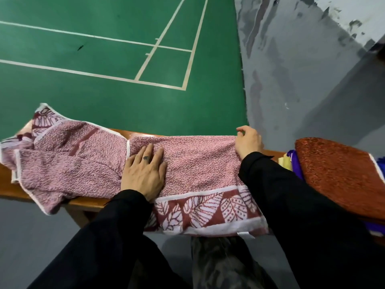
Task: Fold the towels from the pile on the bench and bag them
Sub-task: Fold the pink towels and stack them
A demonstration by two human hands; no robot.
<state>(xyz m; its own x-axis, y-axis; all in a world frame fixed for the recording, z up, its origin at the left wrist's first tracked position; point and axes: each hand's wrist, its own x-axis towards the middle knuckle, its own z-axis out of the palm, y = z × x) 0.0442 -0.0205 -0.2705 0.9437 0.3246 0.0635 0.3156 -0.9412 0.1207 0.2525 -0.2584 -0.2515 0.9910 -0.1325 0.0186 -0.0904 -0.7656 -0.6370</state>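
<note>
The left hand [143,174] lies flat, fingers straight and slightly spread, pressing the pink towel [187,163] onto the bench [87,202]. The right hand [249,141] curls its fingers over the towel's far right corner, apparently gripping the edge. Between the 2 hands the cloth lies smooth; left of the left fingers it is still rumpled and trails off the bench end, and its leaf-patterned border hangs toward the person. Right of the right fingers sits a rust-coloured towel [337,176], seemingly already folded, over purple fabric. No bag is visible, so I judge 1 fold underway and bagging still ahead.
</note>
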